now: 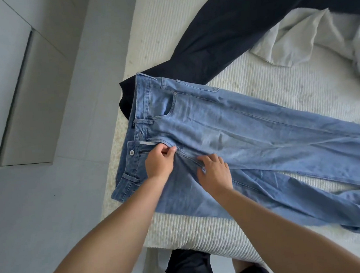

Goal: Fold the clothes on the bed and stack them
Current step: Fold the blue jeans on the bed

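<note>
Light blue jeans (248, 132) lie flat on the white ribbed mattress (287, 83), waistband at the left edge, legs running off to the right. My left hand (158, 162) pinches the denim at the fly, just right of the metal button. My right hand (214, 172) rests at the crotch seam with its fingers curled into the fabric. Dark navy trousers (231, 27) stretch diagonally behind the jeans, partly under their waistband. A pale grey crumpled garment (307, 35) lies at the back right.
The mattress edge runs down the left, with grey floor tiles (52, 207) beyond it. The near mattress edge (202, 236) is close to my body; my black shorts (183, 269) show below it.
</note>
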